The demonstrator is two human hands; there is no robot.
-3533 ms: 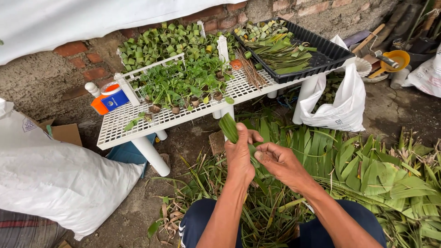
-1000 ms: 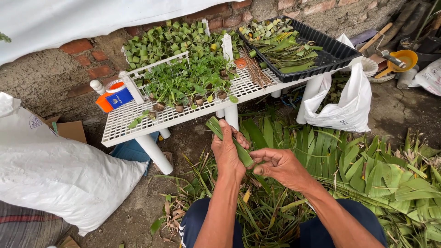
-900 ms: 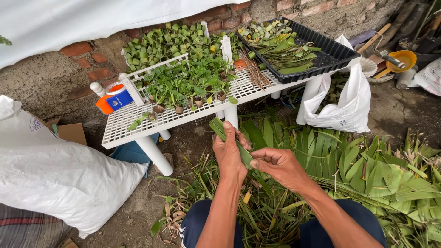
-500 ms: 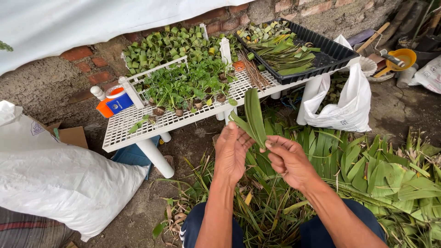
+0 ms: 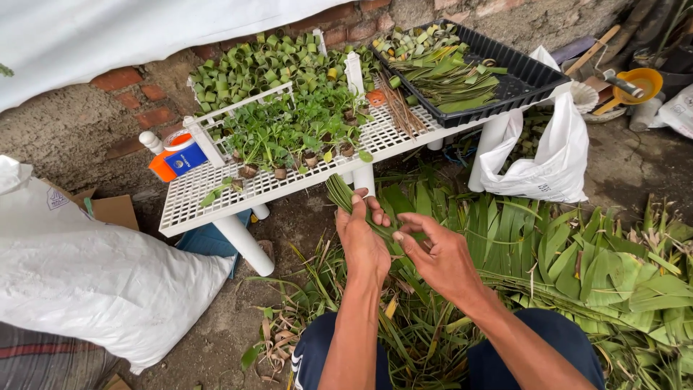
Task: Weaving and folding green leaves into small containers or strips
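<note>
Left hand [image 5: 363,242] gripping leaf strip [image 5: 345,200] pointing toward 11 o'clock; right hand [image 5: 437,256] pinching its base. Best kept taut, folded evenly.

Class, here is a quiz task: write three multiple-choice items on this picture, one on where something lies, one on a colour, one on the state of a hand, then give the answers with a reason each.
1. Where does the black tray sit?
A. on the white rack's right end
B. on the ground
C. on the white sack

2. What colour is the funnel at far right?
A. blue
B. yellow-orange
C. white

3. What is the left hand doing?
A. resting empty
B. holding a leaf strip
C. lifting the tray

Answers: A, it rests on the white rack; B, it shows yellow-orange; B, its fingers close on a green leaf strip.
</note>
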